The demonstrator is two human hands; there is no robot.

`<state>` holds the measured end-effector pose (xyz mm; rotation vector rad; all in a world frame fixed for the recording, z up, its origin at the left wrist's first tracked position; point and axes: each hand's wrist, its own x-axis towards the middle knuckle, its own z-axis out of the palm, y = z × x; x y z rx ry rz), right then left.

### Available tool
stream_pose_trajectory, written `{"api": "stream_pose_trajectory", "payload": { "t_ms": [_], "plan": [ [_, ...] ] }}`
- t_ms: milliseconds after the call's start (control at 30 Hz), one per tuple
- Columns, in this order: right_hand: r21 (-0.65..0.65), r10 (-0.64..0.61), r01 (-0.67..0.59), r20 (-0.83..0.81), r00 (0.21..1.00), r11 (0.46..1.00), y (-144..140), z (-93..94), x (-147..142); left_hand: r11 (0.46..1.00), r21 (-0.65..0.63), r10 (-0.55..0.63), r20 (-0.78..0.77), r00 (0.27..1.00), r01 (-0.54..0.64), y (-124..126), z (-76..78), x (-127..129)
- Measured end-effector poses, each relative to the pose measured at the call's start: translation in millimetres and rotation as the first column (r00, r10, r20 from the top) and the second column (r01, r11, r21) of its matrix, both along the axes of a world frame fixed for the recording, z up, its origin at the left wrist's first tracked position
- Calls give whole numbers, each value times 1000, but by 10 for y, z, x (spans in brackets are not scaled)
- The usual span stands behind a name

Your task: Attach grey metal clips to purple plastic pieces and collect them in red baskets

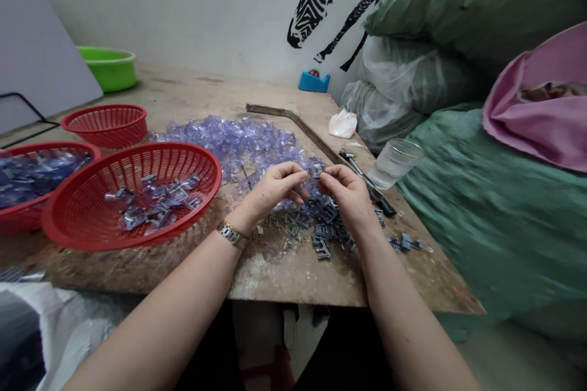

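My left hand (281,184) and my right hand (345,190) meet over the worktable, both closed in a pinch on one small clear plastic piece (315,167) with grey in it. Just beyond the hands spreads a heap of clear purplish plastic pieces (233,140). Beneath and beside my right hand lies a pile of small dark grey plastic clips (328,229). A red basket (64,220) to the left of my left hand holds several clear pieces with grey clips on them (160,198). My fingers partly cover the held piece.
Two more red baskets stand left, one filled with pieces (41,174), the other behind (107,125). A bent metal bar (312,132), a black-handled tool (384,203), a glass (395,164) and a blue tape dispenser (314,81) are on the table (293,281). Green sacks (504,214) crowd the right.
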<state>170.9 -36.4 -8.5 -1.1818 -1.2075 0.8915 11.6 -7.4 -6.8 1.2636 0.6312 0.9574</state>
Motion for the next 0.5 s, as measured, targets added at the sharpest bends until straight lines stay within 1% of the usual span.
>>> {"api": "stream_pose_trajectory", "payload": {
  "t_ms": [133,233,367,500],
  "plan": [
    [-5,-64,64,-66,996,998,5,8,5,989,-135,81,89,993,-68,41,-21,-20],
    [16,-42,43,-53,998,999,5,5,-8,972,-206,141,130,981,-113,75,-45,-30],
    [65,-5,4,14,1000,998,3,-33,-64,956,-267,167,149,975,-122,91,-68,-23],
    [142,-28,5,158,987,990,-10,-86,-101,963,-258,122,139,983,-83,83,-82,-18]
  ]
}}
